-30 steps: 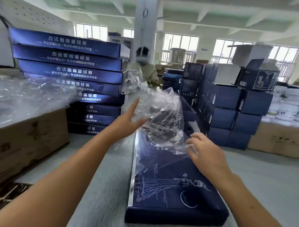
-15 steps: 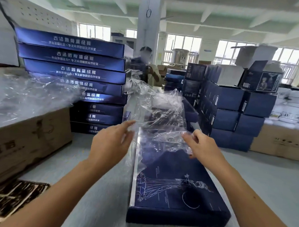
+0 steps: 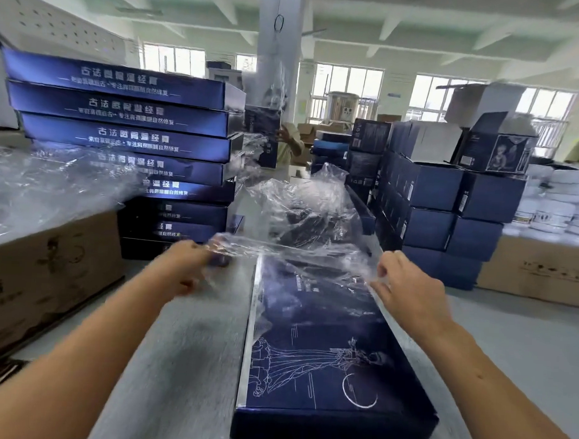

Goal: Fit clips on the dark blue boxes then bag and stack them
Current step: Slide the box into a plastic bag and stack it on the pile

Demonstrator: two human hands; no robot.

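Currently on table (image 3: 182,364): one flat dark blue box (image 3: 328,360), lengthwise away from camera, white line drawing on lid. Clear plastic bag (image 3: 307,226) bunched over far end of box, mouth stretched across box width; near part of box uncovered. How far far end sits inside bag: cannot tell, film crumpled and glary.

Left hand (image 3: 183,271): fingers curled, gripping left edge of bag mouth, just left of box; blurred. Right hand (image 3: 411,291): thumb and fingers pinching right edge of bag mouth at right side of box. Both forearms bare, reaching in from bottom corners.

Containers:
- Stack of flat blue boxes (image 3: 125,139), left rear of table, white lettering on side faces; lower ones behind film. Contents not visible.
- Brown carton (image 3: 47,275), left edge, heaped with loose clear plastic film (image 3: 44,182).
- Cube-shaped blue boxes (image 3: 448,209), stacked right rear, closed; one open blue box (image 3: 497,145) on top, interior not visible.
- White carton (image 3: 479,101) above those, flap up.
- Second brown carton (image 3: 538,270), far right, with white round tubs (image 3: 561,204) on top.

Background: another person (image 3: 290,143) at far end of table, holding up a dark box in film; white pillar (image 3: 278,36) behind.
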